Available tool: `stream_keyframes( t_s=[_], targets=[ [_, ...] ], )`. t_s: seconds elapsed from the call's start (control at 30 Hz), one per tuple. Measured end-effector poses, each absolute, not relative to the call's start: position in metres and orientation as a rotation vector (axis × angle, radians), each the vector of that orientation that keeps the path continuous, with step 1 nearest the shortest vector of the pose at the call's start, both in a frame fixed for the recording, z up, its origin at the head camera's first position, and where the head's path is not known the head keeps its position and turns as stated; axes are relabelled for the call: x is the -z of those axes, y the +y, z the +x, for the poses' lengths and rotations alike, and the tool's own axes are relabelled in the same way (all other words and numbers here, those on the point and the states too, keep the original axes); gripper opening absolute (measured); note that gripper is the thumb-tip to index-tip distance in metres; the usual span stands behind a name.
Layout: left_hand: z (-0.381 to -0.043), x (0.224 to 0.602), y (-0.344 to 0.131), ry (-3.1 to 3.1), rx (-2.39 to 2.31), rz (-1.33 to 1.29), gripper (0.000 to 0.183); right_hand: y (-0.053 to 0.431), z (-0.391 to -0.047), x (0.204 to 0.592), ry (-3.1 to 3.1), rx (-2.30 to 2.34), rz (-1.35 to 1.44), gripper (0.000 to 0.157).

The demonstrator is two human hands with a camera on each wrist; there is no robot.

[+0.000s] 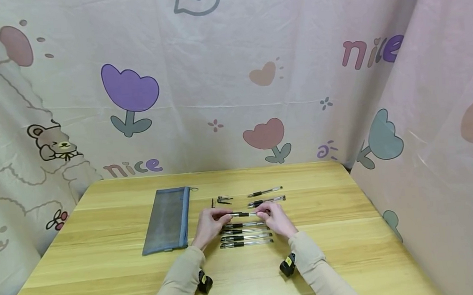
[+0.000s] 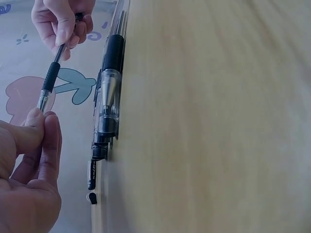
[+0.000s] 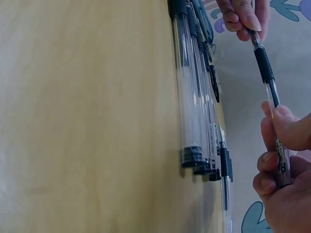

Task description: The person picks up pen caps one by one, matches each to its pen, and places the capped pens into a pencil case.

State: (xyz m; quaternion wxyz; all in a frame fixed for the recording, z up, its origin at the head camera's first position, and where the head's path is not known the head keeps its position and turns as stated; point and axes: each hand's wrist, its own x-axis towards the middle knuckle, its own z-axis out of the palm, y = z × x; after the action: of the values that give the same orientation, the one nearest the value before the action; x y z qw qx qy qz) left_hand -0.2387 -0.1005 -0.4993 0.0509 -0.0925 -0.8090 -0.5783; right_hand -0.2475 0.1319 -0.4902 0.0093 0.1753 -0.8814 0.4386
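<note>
grey mesh pouch (image 1: pixel 165 221), blue-edged, flat | wooden table (image 1: pixel 81 271) | cloth backdrop (image 1: pixel 206 60): printed flowers (image 1: pixel 130 91), hearts (image 1: pixel 263 74), bear (image 1: pixel 57 142)

Bright head view, dimmer wrist views, soft shadows

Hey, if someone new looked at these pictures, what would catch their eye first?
Probably the gel pen held level between the left hand and right hand, just beyond a row of four similar pens on the wooden table. The big purple tulip on the curtain behind also stands out, as does the blue-edged mesh pouch to the left.
</note>
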Motion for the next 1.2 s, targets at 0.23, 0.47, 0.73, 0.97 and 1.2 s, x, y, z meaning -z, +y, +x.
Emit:
stream_keyframes(
  t_s=[0.23, 0.47, 0.73, 0.97, 1.2],
  targets=[
    [-0.243, 0.500, -0.103, -2.456, 1.828, -0.250, 0.015, 0.135, -0.250, 0.489, -2.776, -1.374, 0.578, 0.019],
    [-0.246, 0.501, -0.106, -2.525, 1.687, -0.242, 0.013, 0.144, -0.256, 0.494, -2.789, -1.394, 0.560, 0.019],
    [-0.247, 0.502, -0.110, -2.624, 1.499, -0.240, 0.013, 0.154, -0.263, 0.498, -2.823, -1.350, 0.464, 0.008],
    [-0.250, 0.500, -0.108, -2.734, 1.316, -0.272, 0.010, 0.153, -0.266, 0.497, -2.902, -1.198, 0.463, 0.009],
    [-0.251, 0.503, -0.108, -2.781, 1.232, -0.292, 0.006, 0.153, -0.272, 0.500, -2.930, -1.114, 0.585, 0.003]
  ],
)
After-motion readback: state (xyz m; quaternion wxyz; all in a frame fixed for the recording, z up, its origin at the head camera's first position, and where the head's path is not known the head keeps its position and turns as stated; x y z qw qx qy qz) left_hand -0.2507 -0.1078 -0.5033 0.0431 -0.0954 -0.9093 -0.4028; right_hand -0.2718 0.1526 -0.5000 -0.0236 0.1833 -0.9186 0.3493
